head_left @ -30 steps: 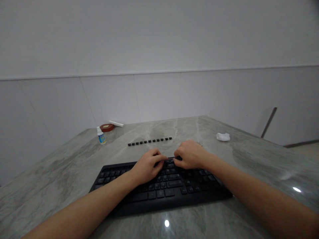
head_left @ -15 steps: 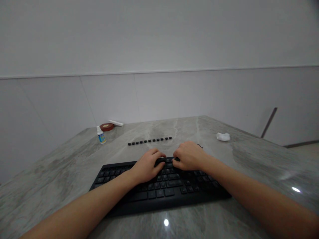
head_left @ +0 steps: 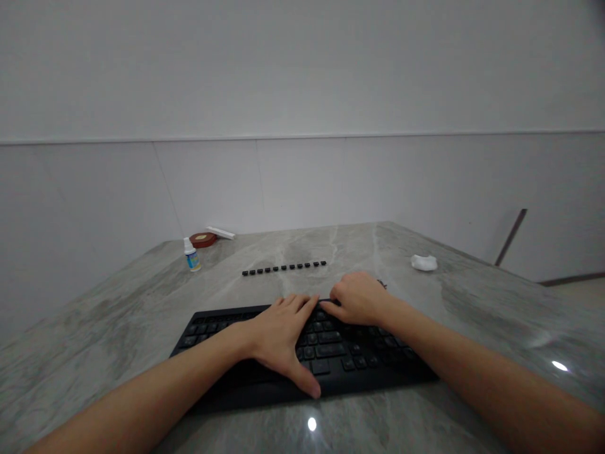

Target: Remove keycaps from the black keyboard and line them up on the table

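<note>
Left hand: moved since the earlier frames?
Yes. Against the keyboard, the left hand has spread, its thumb swinging from the back key rows toward the near edge.

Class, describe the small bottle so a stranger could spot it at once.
Find the grey marbled table, then the black keyboard lying on it. Beyond the keyboard's left end stands a small bottle. Its white top and blue label set it apart from the low reddish-brown box behind it.
</note>
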Motion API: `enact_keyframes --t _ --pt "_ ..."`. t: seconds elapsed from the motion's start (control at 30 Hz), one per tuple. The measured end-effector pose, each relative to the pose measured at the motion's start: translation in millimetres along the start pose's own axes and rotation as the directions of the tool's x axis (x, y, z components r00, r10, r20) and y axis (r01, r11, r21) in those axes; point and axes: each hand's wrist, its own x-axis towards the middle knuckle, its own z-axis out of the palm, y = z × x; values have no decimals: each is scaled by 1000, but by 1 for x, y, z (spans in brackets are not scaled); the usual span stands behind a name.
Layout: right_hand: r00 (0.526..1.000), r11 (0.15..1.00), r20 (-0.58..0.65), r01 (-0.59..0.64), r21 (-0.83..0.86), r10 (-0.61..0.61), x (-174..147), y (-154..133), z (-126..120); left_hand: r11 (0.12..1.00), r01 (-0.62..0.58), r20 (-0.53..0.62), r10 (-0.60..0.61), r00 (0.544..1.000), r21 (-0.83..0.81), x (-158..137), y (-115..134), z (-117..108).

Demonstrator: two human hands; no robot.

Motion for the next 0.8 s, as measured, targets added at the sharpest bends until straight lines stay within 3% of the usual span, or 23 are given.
enact_keyframes --t 0.2,0.47,0.6,0.7,0.8 --pt "999 999 -24 -43 -16 42 0 -4 1 993 113 30 -114 993 35 0 -2 1" --pt "995 995 -12 -97 -15 96 2 -11 5 988 121 80 -130 988 100 1 -2 -5" --pt "994 992 -32 -101 75 104 4 -14 13 995 90 -65 -87 994 32 0 -7 1" --pt "993 978 -58 -90 187 102 6 -16 17 996 81 -243 -87 966 -35 0 -10 7" --pt "994 958 -62 -65 278 85 7 -15 19 1000 11 -346 -13 938 -8 1 -10 10"
